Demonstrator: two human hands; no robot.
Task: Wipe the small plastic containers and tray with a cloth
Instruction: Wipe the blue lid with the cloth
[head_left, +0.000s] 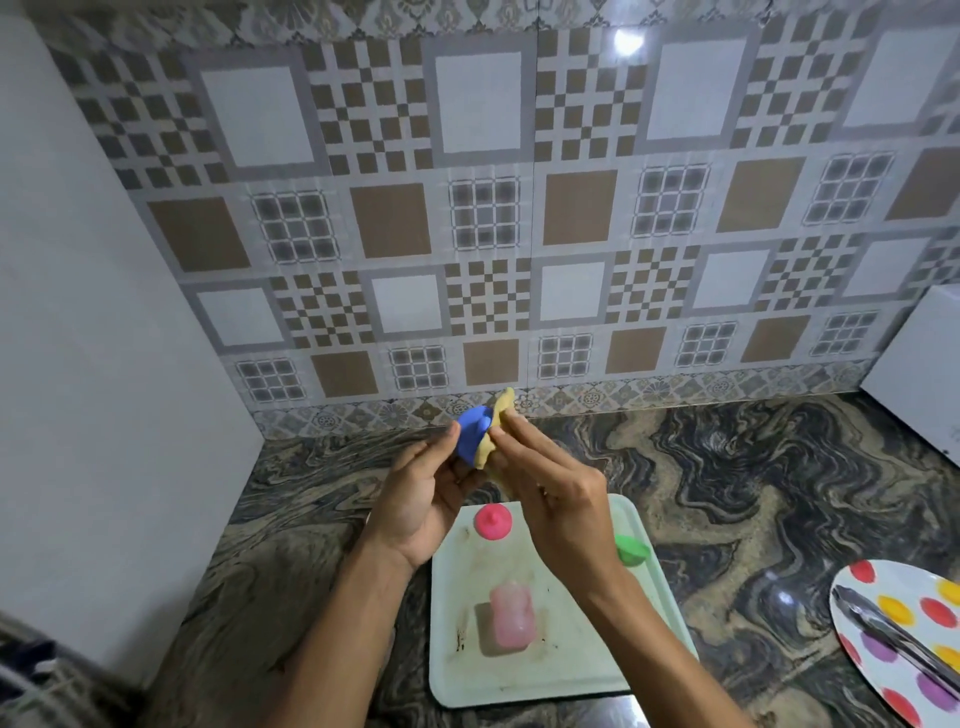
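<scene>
**Above the tray: blue cap and cloth held between both hands**

- Left hand (415, 493): raised over the far end of the tray, palm facing right, thumb and fingertips gripping the blue cap (474, 434).
- Right hand (561, 499): just right of it, fingers stretched toward the cap, pinching the yellow cloth (500, 423). The cloth is pressed against the cap's right side. One end sticks up past the fingertips and the rest is bunched under the hand.
- Tray (550, 675): pale green, flat on the marbled counter (753, 467), near centre, stained surface.
- On the tray: pink cap (492, 522) at the far end, knob up. A translucent pink container (509, 621) is in the middle; can't tell if it's lying down or upright.
- Green cap (631, 548): at the tray's right edge, partly hidden by the right wrist. Can't tell if it sits on the rim or just inside it.
- Near right: spotted plate (883, 587) on the counter, well apart from the tray, metal tongs (893, 639) lying across it.
- Far right: corner of a white appliance (924, 353) against the patterned tile wall (483, 218).
</scene>
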